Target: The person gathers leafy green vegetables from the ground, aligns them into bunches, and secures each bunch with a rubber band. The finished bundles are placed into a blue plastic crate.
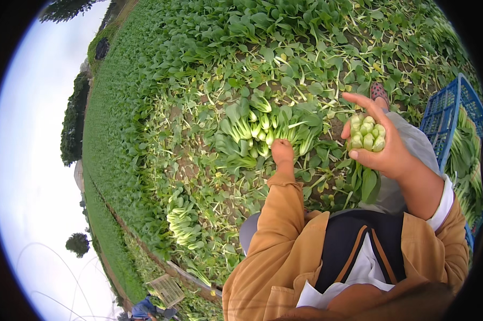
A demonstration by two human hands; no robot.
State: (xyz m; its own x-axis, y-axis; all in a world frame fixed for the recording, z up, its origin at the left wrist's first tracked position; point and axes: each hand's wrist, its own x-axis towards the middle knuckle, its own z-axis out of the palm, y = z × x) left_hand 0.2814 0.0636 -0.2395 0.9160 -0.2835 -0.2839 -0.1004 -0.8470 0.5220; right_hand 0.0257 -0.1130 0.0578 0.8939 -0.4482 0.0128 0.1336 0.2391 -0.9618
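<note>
My right hand (386, 140) is wrapped around a bunch of bok choy (368, 134), its cut pale stem ends facing up. The leaves of that bunch (363, 184) hang below my palm. My left hand (282, 151) reaches down to the near edge of a pile of bok choy (241, 124) on the ground, its fingers curled at a head there; my hand hides most of the grip. The heads in this pile lie close together, white-green bases bunched towards the middle and leaves outward.
A blue plastic crate (442, 116) holding bok choy (464, 156) stands at my right. Another row of cut bok choy (183, 224) lies at left. Loose leaves (225, 192) litter the soil. Standing crop (145, 80) grows beyond. A person (145, 309) is near a pale crate (166, 291).
</note>
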